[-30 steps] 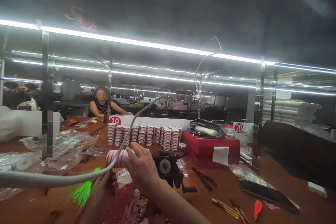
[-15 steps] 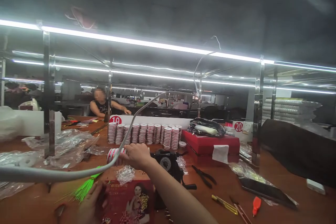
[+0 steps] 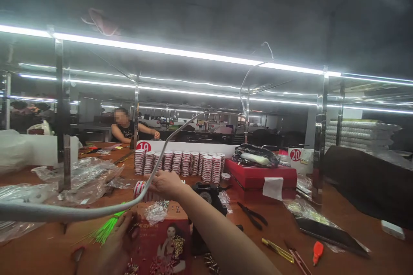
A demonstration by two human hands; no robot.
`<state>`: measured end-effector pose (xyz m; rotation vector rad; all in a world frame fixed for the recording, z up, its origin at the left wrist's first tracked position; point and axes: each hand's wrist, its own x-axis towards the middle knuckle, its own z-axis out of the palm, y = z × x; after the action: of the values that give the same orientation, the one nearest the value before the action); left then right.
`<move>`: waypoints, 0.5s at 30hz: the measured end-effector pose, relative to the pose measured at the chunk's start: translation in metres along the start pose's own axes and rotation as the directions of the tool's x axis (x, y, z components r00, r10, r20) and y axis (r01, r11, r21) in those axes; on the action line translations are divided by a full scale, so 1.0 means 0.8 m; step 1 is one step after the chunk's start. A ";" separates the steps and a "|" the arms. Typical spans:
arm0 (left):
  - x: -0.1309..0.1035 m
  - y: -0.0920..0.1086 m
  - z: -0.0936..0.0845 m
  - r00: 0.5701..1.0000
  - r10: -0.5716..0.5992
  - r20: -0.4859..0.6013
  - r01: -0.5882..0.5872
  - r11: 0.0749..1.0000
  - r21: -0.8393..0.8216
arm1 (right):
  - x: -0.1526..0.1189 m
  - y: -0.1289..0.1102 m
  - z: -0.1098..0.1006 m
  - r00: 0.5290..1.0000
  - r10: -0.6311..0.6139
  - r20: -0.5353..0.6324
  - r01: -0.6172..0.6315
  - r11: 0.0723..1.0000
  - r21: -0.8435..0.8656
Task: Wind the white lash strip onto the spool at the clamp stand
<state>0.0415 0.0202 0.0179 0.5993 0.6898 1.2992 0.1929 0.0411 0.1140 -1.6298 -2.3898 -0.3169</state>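
My right hand (image 3: 169, 184) reaches over a row of thread spools (image 3: 139, 187) lying on their sides, its fingers curled down onto them; the fingertips are partly hidden. Low at the left is my left hand (image 3: 118, 238), dim and slightly blurred, fingers bent together beside the red printed board (image 3: 151, 240). What it holds, if anything, I cannot make out. Small gold pieces (image 3: 177, 245) lie on the board. Just behind it is a clear bag of small silver parts (image 3: 156, 211). A black hand-cranked device (image 3: 206, 197) stands right of the board, partly behind my right forearm.
Stacked spools (image 3: 177, 163) line the back. Green strands (image 3: 108, 228) lie left. To the right are a red box (image 3: 261, 176), pliers (image 3: 251, 215), a yellow tool (image 3: 277, 250) and a phone (image 3: 331, 236). A white cable (image 3: 97, 214) crosses in front. A person (image 3: 124, 131) sits beyond.
My right hand has shifted slightly left and up along the lying spools. My left hand has moved slightly, up and to the right, at the board's left edge.
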 end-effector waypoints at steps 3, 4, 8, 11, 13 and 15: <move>-0.009 0.001 -0.003 0.999 0.012 0.051 -0.012 1.000 -0.009 | -0.009 -0.016 0.007 0.997 -0.028 -0.068 0.026 0.999 -0.026; -0.012 0.002 -0.004 0.998 0.014 0.066 -0.014 1.000 -0.004 | -0.011 -0.020 0.011 0.996 -0.027 -0.089 0.024 0.999 -0.034; -0.029 0.005 -0.016 0.997 0.002 0.073 -0.006 0.998 0.060 | -0.015 -0.029 0.026 0.986 0.003 -0.168 -0.013 0.998 -0.059; -0.045 0.012 -0.028 0.999 -0.024 0.040 0.019 0.992 0.128 | -0.016 -0.030 0.032 0.980 0.011 -0.198 -0.025 0.997 -0.071; -0.054 0.020 -0.037 0.999 -0.048 0.015 0.045 0.985 0.166 | -0.016 -0.029 0.033 0.978 0.013 -0.207 -0.030 0.997 -0.077; -0.060 0.029 -0.046 0.997 -0.077 -0.015 0.079 0.977 0.199 | -0.016 -0.028 0.032 0.978 0.016 -0.210 -0.033 0.996 -0.082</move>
<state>-0.0075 -0.0227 0.0166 0.7238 0.8480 1.1672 0.1744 0.0298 0.0844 -1.5734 -2.2256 -0.5630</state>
